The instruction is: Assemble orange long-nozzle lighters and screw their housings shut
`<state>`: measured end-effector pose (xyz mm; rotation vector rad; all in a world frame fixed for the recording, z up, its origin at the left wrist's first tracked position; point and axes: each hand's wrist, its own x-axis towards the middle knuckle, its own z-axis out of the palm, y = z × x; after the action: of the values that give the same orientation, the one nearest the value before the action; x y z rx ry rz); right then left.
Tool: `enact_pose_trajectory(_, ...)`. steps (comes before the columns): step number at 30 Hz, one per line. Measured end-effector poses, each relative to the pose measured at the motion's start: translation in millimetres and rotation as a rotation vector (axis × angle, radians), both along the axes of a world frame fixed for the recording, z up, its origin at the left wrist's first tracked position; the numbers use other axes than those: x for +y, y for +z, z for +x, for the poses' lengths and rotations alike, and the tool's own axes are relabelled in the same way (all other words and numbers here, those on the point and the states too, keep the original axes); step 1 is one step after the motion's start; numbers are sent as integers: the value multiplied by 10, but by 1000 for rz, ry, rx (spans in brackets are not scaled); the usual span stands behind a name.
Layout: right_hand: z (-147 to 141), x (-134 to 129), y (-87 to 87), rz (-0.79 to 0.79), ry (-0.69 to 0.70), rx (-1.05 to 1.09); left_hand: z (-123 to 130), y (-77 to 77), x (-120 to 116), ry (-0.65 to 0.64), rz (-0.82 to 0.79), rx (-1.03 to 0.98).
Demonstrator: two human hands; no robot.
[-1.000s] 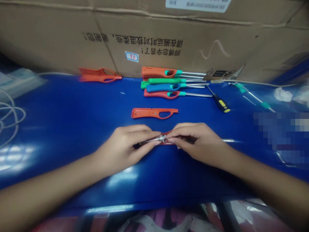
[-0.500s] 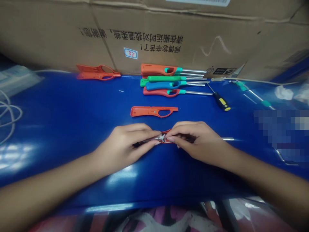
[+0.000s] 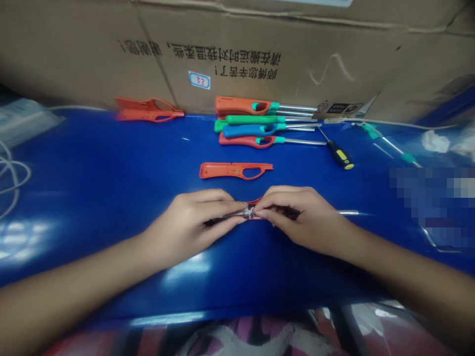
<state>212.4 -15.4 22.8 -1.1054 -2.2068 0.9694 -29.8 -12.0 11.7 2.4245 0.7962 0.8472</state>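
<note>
Low in the middle of the blue table, my left hand (image 3: pixel 200 215) and my right hand (image 3: pixel 302 215) meet over an orange lighter shell (image 3: pixel 256 201), mostly covered by my fingers. My left fingers and thumb are closed on a thin dark and silvery part (image 3: pixel 237 214). Those of my right hand pinch small pale pieces (image 3: pixel 252 212) at its tip, too small to make out. A metal rod (image 3: pixel 349 212) sticks out to the right from behind my right hand. Just beyond my hands lies a separate orange half shell (image 3: pixel 218 170) with a trigger loop.
Behind lie several assembled lighters (image 3: pixel 245 131), a black and yellow screwdriver (image 3: pixel 340 155) and more orange shells (image 3: pixel 148 110). A cardboard box (image 3: pixel 237 44) walls off the back. White cable (image 3: pixel 15 178) is at the left; a teal-jointed metal rod (image 3: pixel 393 143) and crumpled paper (image 3: pixel 435 142) are at the right.
The whole view has shifted very slightly. Both hands keep almost the same pose over the orange shell.
</note>
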Motion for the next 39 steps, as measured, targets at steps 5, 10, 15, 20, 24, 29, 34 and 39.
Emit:
enact_pose_trajectory(5,-11,-6,-3,29,35,-9,4,-17,-22,-4,-28,-32)
enact_pose_trajectory(10,-8,-23,1,82,76,-9,0,-24,-29,-27,-37,-54)
enact_pose_trajectory(15,0,-41,7,92,91,-8,8,0,-32,-45,-45,-62)
enact_pose_trajectory(20,-11,-30,8,9,30,-5,10,6,-34,-4,-5,-45)
enact_pose_trajectory(24,-20,-14,1,-116,-51,30,5,7,-23,32,32,-46)
enact_pose_trajectory(29,-27,5,9,-196,-86,50,8,15,-6,34,20,-42)
enact_pose_trajectory(34,-42,4,5,-145,-80,45,3,9,-2,10,-22,-44)
enact_pose_trajectory(39,-42,-5,-16,-121,-65,44,8,-2,-12,9,-56,-69)
